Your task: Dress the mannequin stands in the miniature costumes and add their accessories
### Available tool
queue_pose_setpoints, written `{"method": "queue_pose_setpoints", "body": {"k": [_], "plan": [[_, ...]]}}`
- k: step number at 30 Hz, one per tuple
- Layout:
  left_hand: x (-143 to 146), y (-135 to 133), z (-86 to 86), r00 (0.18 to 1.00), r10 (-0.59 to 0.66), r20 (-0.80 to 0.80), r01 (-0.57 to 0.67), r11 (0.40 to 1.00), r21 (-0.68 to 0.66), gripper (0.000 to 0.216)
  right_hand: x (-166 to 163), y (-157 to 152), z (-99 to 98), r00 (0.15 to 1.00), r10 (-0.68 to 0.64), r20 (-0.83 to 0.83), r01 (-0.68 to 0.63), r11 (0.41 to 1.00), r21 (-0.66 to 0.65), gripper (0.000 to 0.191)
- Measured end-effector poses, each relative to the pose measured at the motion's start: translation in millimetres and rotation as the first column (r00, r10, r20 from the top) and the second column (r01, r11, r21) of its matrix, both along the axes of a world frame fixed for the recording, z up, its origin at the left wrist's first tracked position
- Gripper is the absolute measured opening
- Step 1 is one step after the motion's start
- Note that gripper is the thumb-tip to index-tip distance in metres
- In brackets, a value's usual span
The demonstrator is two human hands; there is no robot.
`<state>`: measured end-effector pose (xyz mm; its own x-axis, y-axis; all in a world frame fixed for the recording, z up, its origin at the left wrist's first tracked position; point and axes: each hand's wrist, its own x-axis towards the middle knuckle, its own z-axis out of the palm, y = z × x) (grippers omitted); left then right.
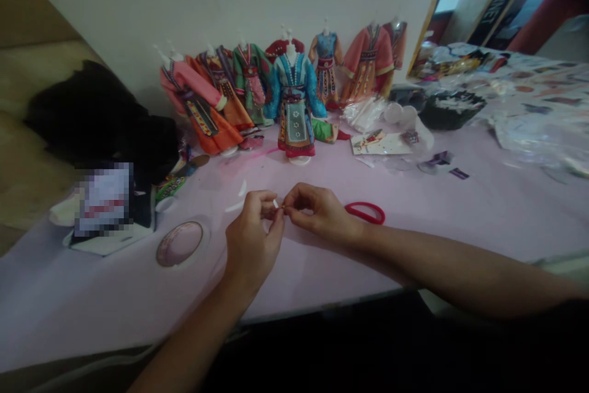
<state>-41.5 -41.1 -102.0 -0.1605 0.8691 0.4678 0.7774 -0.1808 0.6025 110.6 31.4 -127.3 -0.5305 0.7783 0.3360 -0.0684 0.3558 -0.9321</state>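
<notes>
My left hand [253,236] and my right hand [317,212] meet just above the pale lilac table [483,215], fingertips pinched together on a tiny white piece [275,203]. Both hands are closed in a pinch; the piece is too small to name. A roll of clear tape [180,244] lies to the left of my left hand. Red-handled scissors [365,212] lie right behind my right wrist. A paper doll dress in blue [294,108] stands on a small stand straight ahead of my hands.
A row of several paper costume dolls [221,95] stands along the white wall. A black bag [101,117] and a blurred box [103,203] sit at the left. A dark bowl [448,111], plastic wrappers [543,135] and sticker sheets [381,143] crowd the right.
</notes>
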Motion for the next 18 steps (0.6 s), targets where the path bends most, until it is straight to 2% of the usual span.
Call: {"method": "queue_pose_setpoints", "body": {"k": [7,18], "plan": [[1.7,-0.8,-0.1,1.000,0.006,-0.029,-0.006,1.000,0.016,0.023,0.4,-2.0,1.6,1.000,-0.026,0.008,0.026,1.000,0.004,0.004],[2.0,0.4,0.9,0.999,-0.001,0.050,0.001,1.000,0.003,0.024,0.1,-2.0,2.9,1.000,-0.018,-0.021,0.016,0.998,-0.054,0.005]]}}
